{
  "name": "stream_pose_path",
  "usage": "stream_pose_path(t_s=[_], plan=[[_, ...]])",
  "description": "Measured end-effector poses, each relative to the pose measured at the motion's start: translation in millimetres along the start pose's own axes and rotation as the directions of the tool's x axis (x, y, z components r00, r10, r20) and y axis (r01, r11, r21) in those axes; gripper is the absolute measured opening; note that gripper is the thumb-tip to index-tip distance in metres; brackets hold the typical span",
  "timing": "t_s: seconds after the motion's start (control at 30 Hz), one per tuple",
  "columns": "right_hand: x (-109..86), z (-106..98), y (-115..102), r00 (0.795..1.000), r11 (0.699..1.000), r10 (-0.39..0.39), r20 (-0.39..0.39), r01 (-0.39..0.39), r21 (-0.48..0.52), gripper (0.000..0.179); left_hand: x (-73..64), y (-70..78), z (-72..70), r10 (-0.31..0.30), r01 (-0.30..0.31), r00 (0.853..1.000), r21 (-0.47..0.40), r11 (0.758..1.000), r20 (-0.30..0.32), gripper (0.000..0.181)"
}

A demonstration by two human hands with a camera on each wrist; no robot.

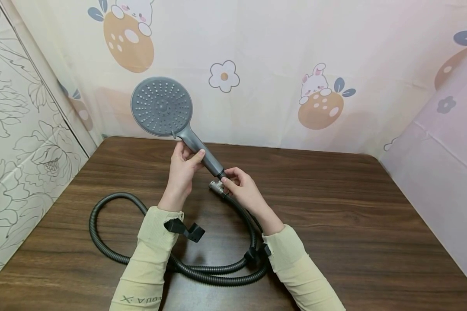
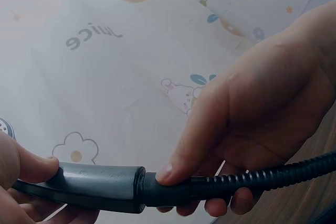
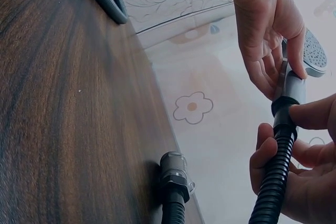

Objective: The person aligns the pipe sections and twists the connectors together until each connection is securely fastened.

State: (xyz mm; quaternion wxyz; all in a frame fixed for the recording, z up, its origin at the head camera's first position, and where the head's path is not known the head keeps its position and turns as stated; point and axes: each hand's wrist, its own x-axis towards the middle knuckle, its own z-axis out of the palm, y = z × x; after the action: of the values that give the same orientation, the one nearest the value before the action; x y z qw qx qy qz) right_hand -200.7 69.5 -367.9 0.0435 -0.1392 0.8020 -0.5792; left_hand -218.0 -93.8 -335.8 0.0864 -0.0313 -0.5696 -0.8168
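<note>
A grey shower head (image 1: 162, 107) is held up above the table, tilted, its round nozzle face toward the head camera. My left hand (image 1: 182, 170) grips its handle (image 1: 202, 152), thumb on the near side. At the handle's lower end, my right hand (image 1: 244, 190) pinches the dark collar (image 2: 167, 190) of the black ribbed hose (image 3: 273, 182). In both wrist views the collar meets the handle's end; whether it is screwed tight cannot be seen. The hose's other end, a metal connector (image 3: 173, 167), lies just beside the right hand.
The hose (image 1: 116, 196) loops over the brown wooden table (image 1: 334, 224) below both forearms. Black straps (image 1: 184, 229) sit at the sleeve cuffs. A patterned curtain (image 1: 264, 108) hangs behind the table's far edge, and a floral panel (image 1: 35, 142) stands at the left.
</note>
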Motion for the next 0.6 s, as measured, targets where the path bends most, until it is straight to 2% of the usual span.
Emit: stream_pose_path(t_s=[0.27, 0.6], plan=[[-0.9, -0.4, -0.4, 1.000, 1.000, -0.006, 0.000, 0.006, -0.006, 0.029, -0.2, 0.9, 0.3, -0.001, 0.001, 1.000, -0.002, 1.000, -0.001, 0.047], [0.0, -1.1, -1.1, 1.000, 0.999, -0.024, -0.016, 0.025, 0.033, 0.025, 0.1, 1.4, 1.6, -0.014, 0.014, 1.000, -0.012, 1.000, -0.013, 0.045]])
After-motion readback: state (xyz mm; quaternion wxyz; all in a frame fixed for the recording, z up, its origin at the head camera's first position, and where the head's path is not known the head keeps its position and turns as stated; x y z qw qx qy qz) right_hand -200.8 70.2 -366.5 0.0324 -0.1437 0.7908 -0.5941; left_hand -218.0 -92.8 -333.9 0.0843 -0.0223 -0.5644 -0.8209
